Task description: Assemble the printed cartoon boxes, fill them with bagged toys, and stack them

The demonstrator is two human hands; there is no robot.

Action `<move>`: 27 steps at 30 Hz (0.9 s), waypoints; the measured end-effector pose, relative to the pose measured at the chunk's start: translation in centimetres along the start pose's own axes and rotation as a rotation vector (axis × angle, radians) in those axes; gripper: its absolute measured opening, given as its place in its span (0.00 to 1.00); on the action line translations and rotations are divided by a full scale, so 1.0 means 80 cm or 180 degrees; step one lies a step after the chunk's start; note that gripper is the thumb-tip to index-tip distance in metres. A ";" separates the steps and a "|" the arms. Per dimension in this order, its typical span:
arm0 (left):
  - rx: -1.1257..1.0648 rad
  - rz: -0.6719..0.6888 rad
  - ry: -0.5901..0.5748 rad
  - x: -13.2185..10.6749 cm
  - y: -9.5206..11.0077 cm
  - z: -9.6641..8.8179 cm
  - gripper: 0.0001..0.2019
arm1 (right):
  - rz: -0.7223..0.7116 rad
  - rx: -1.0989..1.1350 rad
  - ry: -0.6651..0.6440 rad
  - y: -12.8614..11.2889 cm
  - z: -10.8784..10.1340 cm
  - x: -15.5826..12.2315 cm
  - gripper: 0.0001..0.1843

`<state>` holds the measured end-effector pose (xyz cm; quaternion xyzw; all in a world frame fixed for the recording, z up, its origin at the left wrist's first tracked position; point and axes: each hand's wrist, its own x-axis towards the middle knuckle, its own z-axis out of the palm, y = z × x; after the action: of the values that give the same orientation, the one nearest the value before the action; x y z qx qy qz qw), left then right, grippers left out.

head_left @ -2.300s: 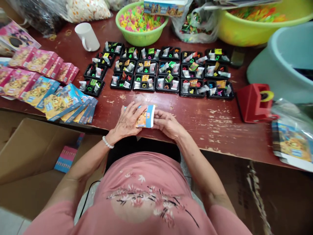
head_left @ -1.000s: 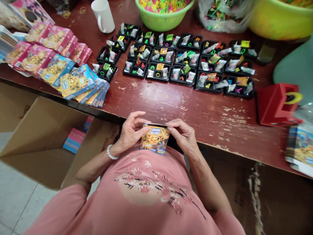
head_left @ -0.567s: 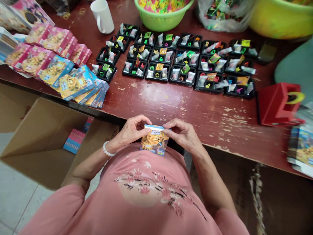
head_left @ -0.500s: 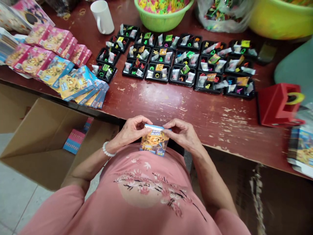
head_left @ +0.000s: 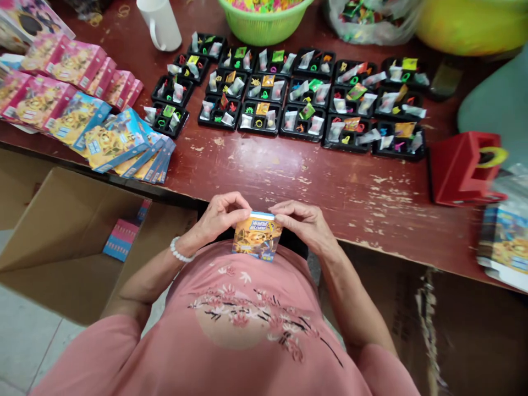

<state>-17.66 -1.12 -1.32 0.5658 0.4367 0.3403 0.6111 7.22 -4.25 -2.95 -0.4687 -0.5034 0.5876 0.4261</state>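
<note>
A small printed cardboard box (head_left: 256, 237), yellow with blue edges, is held upright against my belly just off the table's front edge. My left hand (head_left: 225, 213) pinches its top left corner between thumb and fingers. At the top right corner, my right hand (head_left: 303, 221) grips it the same way. Along the top runs a blue and white edge; whether the flap is fully closed I cannot tell. Beyond my hands, several black trays (head_left: 303, 120) stand in rows, their compartments holding small coloured toys and wrapped packets.
Pink boxes (head_left: 43, 102) and blue boxes (head_left: 117, 140) lie stacked at left, above an open carton (head_left: 61, 242). A white mug (head_left: 160, 25) and green basket (head_left: 266, 25) stand behind the trays. At right are a red tape dispenser (head_left: 462, 170) and flattened boxes (head_left: 509, 242).
My thumbs have shifted outward toward the box's top corners, leaving more of its printed front visible. The whole view has shifted slightly; the trays and stacks stay in place.
</note>
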 end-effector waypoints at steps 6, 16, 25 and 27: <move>0.0073 0.0452 -0.0190 -0.005 -0.007 0.004 0.10 | 0.0193 0.0310 0.0250 0.006 0.008 -0.016 0.17; 0.0296 0.0404 -0.0273 0.004 -0.011 -0.003 0.12 | 0.0180 -0.0091 0.0212 -0.017 0.015 0.004 0.17; 0.1043 0.0711 -0.0564 -0.017 -0.011 -0.003 0.09 | -0.0885 -0.1159 0.0115 0.001 0.013 -0.022 0.16; 0.1022 0.0758 -0.0388 -0.019 -0.012 0.004 0.08 | -0.0857 -0.1180 0.0053 0.000 0.012 -0.028 0.17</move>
<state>-18.05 -2.74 -2.02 0.7230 0.3776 0.3012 0.4938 6.71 -6.63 -2.59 -0.4724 -0.6573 0.4190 0.4114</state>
